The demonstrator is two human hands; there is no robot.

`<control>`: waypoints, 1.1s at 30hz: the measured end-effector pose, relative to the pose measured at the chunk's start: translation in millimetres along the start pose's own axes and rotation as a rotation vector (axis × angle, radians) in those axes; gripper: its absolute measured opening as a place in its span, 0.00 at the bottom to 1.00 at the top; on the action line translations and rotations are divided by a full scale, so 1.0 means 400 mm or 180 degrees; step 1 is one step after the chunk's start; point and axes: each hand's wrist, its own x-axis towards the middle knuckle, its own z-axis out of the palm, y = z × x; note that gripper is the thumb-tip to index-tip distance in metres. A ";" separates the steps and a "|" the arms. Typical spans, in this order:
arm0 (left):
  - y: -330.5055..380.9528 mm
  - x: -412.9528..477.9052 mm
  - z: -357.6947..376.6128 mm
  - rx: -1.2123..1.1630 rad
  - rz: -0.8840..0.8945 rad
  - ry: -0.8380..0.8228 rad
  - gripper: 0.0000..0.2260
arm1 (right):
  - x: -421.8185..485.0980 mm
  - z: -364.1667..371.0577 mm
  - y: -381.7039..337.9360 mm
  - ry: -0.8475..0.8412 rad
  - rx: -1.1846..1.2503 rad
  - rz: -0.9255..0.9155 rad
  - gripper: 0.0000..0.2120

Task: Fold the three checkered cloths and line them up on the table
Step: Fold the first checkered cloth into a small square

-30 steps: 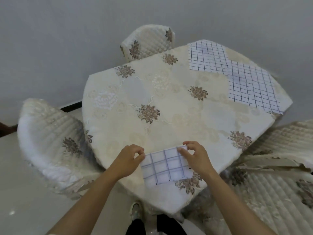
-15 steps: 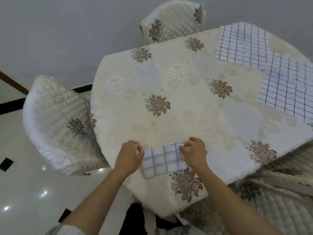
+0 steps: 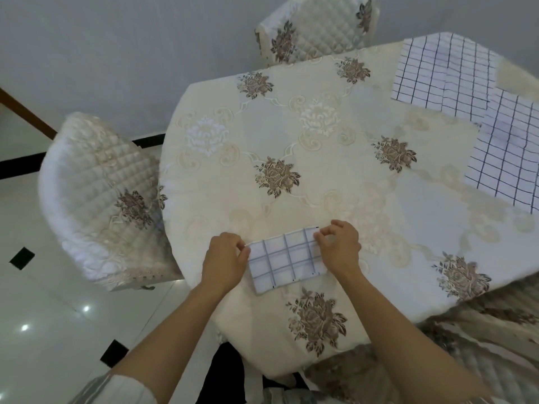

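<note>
From the head camera, my only view, I see a folded checkered cloth (image 3: 287,259) lying flat near the table's near edge, a small rectangle with grey-blue grid lines. My left hand (image 3: 224,262) pinches its upper left corner between thumb and fingers, closed on the fabric. My right hand (image 3: 339,247) pinches the upper right corner the same way, fingertips curled onto the edge. Both forearms reach in from the bottom of the picture, and a pale sleeve (image 3: 116,387) shows at the left elbow.

The table (image 3: 320,182) wears a cream cloth with brown embroidered flowers. At its far right side lie two more checkered cloths, well apart from the one I hold: one (image 3: 437,75) at the far corner and another (image 3: 507,153) nearer the right edge of the picture, cut off by the frame. They touch or overlap where they meet; I cannot tell which lies on top, since that corner is stretched by the lens. Both appear spread out, far larger than the folded one.

A quilted chair (image 3: 99,199) stands at the left, another (image 3: 315,24) at the far side.
</note>
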 end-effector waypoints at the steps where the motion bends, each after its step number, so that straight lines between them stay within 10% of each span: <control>1: 0.003 0.008 -0.001 0.0007 -0.0009 0.0020 0.06 | 0.008 -0.003 -0.008 0.0020 0.0032 -0.0028 0.07; 33: 0.031 0.344 -0.008 -0.0163 -0.0238 0.0820 0.03 | 0.305 0.073 -0.130 0.0374 0.0548 -0.0349 0.03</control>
